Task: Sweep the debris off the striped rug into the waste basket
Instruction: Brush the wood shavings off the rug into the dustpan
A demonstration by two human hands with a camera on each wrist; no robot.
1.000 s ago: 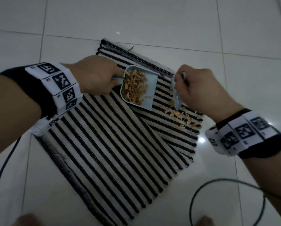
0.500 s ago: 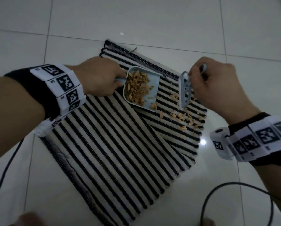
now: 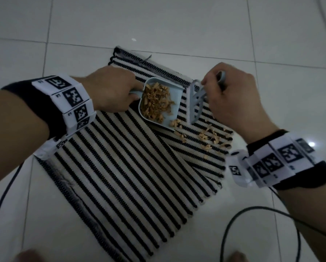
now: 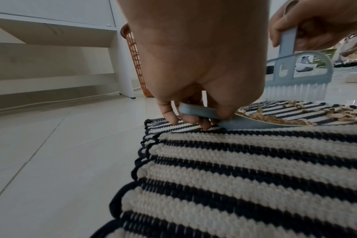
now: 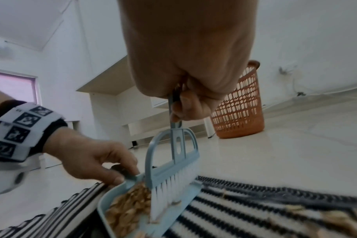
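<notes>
My left hand (image 3: 109, 89) pinches the dustpan (image 3: 161, 103) by its handle, my right hand (image 3: 234, 99) grips the brush (image 3: 195, 103); the wood shavings (image 3: 208, 138) look light and scatter easily.

Black-and-cream striped rug (image 3: 132, 167), pale-blue dustpan (image 3: 174, 103), orange basket (image 5: 237, 112).

Glossy white floor tiles (image 3: 186, 21) with thin grey grout lines are stretching out around me, catching a bright spot of light (image 3: 311, 144) at my right. A white shelving unit (image 4: 57, 41) is standing against the plain white wall (image 5: 308, 32). A pale purple window (image 5: 12, 83) is glowing at the far left.
</notes>
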